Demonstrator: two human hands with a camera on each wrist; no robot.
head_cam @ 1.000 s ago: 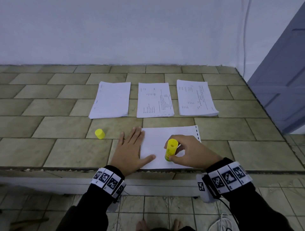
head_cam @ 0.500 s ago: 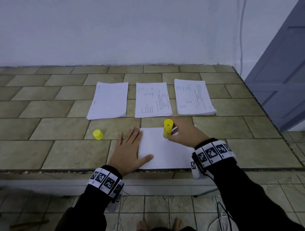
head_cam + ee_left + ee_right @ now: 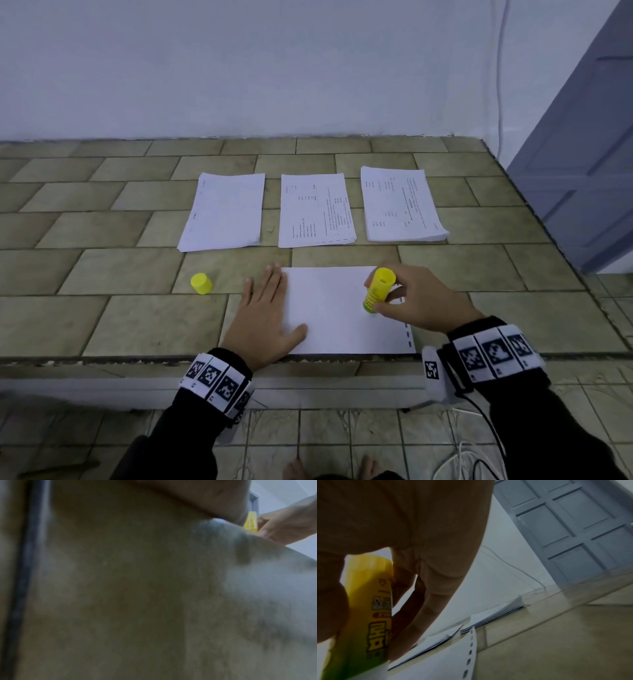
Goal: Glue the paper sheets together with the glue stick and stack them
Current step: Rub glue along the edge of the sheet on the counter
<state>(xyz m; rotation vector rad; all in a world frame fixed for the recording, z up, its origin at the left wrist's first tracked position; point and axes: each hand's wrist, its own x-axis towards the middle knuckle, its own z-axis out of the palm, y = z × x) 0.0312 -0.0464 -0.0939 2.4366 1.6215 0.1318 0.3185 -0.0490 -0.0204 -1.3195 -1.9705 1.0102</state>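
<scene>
A blank white paper sheet lies near the front edge of the tiled counter. My left hand lies flat with straight fingers on the sheet's left edge. My right hand grips the yellow glue stick, which stands tilted with its lower end on the right part of the sheet. The right wrist view shows the glue stick between thumb and fingers, above the paper sheet with its perforated edge. In the blurred left wrist view the glue stick shows at the upper right.
Three paper stacks lie in a row farther back: left stack, middle stack, right stack. The yellow cap stands left of my left hand. A grey door is at the right; the counter edge runs in front.
My right hand has carried the glue stick from the sheet's near middle to its far edge, then to the right part of the sheet. The left hand has stayed put.
</scene>
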